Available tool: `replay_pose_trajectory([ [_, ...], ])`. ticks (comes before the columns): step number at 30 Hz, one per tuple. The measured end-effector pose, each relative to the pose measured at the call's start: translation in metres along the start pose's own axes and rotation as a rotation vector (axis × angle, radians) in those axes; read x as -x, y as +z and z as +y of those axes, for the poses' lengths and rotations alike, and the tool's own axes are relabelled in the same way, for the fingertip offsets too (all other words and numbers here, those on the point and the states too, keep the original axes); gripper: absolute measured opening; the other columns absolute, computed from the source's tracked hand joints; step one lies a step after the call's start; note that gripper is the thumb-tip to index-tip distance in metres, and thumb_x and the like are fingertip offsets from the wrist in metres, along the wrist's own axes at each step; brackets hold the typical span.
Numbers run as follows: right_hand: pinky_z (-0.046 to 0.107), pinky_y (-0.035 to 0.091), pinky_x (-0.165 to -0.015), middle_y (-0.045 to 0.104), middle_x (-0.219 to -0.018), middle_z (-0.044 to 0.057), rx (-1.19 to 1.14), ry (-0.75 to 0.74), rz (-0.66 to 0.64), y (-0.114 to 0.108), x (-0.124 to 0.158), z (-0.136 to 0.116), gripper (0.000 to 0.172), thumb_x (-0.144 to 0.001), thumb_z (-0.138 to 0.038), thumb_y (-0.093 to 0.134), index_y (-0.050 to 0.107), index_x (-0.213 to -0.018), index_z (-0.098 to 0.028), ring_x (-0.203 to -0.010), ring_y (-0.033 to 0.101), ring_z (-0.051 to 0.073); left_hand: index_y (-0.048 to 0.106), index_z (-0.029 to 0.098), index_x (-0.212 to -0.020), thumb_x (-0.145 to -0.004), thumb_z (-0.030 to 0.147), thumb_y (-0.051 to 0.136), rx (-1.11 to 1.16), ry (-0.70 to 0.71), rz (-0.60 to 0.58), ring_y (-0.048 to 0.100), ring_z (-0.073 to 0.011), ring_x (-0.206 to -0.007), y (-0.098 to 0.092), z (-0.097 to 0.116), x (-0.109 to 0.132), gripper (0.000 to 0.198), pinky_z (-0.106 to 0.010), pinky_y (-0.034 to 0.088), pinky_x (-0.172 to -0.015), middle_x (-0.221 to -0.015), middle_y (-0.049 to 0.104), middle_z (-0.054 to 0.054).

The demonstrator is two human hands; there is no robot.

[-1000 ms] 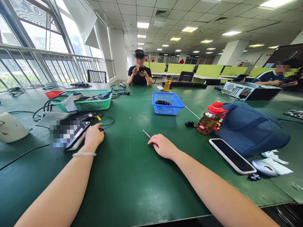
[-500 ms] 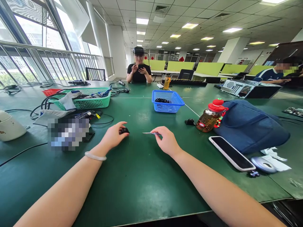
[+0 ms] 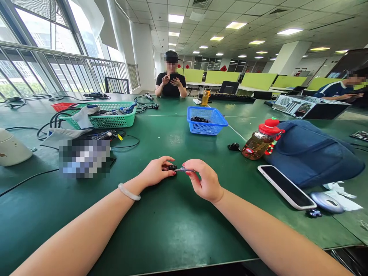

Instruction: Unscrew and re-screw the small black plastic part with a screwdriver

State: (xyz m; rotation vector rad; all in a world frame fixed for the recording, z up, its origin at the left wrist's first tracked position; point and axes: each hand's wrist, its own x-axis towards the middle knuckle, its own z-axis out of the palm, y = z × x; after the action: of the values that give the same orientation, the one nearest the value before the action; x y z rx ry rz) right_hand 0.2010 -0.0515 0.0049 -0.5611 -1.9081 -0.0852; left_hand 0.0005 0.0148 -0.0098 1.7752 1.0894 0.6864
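My left hand (image 3: 155,171) pinches a small black part (image 3: 172,167) between thumb and fingers; what kind it is cannot be made out. My right hand (image 3: 206,179) is closed around a slim metallic tool (image 3: 181,169) with a narrow tip, perhaps tweezers. The tool's tip points left and meets the black part, or comes very close to it. Both hands are just above the green table (image 3: 161,226), and the fingers partly hide both things.
A blue basket (image 3: 207,128) with black pieces inside stands ahead. On the left are a green basket (image 3: 115,122) and cables. A drink bottle (image 3: 257,142), a small black piece (image 3: 234,147), a blue bag (image 3: 313,153) and a phone (image 3: 287,187) lie right. A person (image 3: 171,82) sits opposite.
My left hand has moved right with the black part, closing the gap to the tool. My right hand still holds the tool, slightly lower in view. The view has shifted a little.
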Motion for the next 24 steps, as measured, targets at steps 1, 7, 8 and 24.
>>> replay_pose_trajectory([
  [1,0.024,0.052,-0.086,0.059,-0.099,0.005,-0.007,-0.022,-0.004,0.0003,-0.0003,-0.0007,0.014,-0.093,-0.011,0.043,0.047,-0.104,-0.018,-0.096,0.059,0.01,0.057,0.02,-0.111,-0.061,0.042,0.076,-0.003,0.004,-0.005,0.066,-0.0211,-0.094,0.0003,0.0008,0.0003,0.057,-0.041,0.051,-0.096,-0.099,0.071,-0.005],
  [7,0.024,0.052,-0.085,0.058,-0.098,0.005,-0.024,-0.055,0.0,0.0001,-0.0013,-0.0012,0.016,-0.092,-0.011,0.042,0.047,-0.105,-0.018,-0.097,0.058,0.01,0.057,0.02,-0.109,-0.062,0.044,0.075,-0.014,-0.001,-0.029,0.066,-0.0212,-0.093,-0.0003,0.0058,0.0026,0.056,-0.039,0.051,-0.095,-0.098,0.071,-0.005],
  [8,0.024,0.053,-0.085,0.058,-0.098,0.005,-0.022,-0.058,-0.002,0.0001,-0.0013,-0.001,0.016,-0.092,-0.01,0.042,0.047,-0.104,-0.018,-0.097,0.058,0.01,0.057,0.02,-0.11,-0.063,0.045,0.075,-0.014,0.004,-0.031,0.066,-0.0214,-0.093,-0.0006,0.0058,0.0026,0.056,-0.04,0.051,-0.095,-0.098,0.072,-0.005],
  [24,0.029,0.052,-0.091,0.058,-0.099,0.003,0.252,-0.502,-0.3,0.0031,-0.0024,0.0006,0.014,-0.092,-0.013,0.04,0.054,-0.091,-0.015,-0.107,0.053,0.014,0.05,0.018,-0.122,-0.065,0.035,0.07,-0.027,0.028,-0.091,0.066,-0.0172,-0.081,0.0011,0.0025,0.0028,0.063,-0.032,0.052,-0.08,-0.09,0.071,-0.004],
])
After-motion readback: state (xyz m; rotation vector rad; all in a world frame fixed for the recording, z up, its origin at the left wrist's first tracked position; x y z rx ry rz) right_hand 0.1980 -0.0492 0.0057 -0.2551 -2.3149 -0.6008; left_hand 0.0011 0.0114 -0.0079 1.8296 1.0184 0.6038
